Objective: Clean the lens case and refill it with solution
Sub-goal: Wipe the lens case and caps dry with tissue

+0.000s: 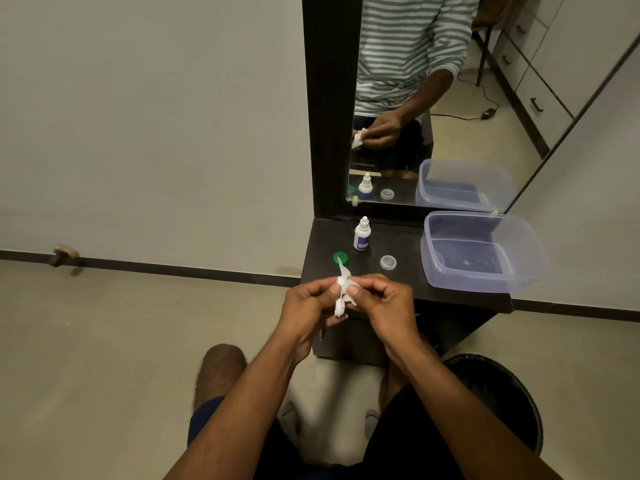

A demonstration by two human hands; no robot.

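Both hands meet just above the front edge of the small dark-topped vanity table (408,282), fingers curled in. The left hand (308,306) pinches a crumpled white tissue (341,292) between thumb and forefinger, and the right hand (384,303) pinches the same wad from the other side; the tissue hides whatever it is wrapped round, so whether the lens case body sits inside cannot be told. A twisted tip of the tissue sticks up in front of a round green screw cap (340,258) lying on the tabletop. A round clear screw cap (388,262) lies well to its right. Behind and between them, a small white dropper bottle with a blue label (362,234) stands upright. At the right end sits a clear rectangular plastic tub (483,252), apparently holding nothing. A black mesh bin (502,400) stands on the floor.
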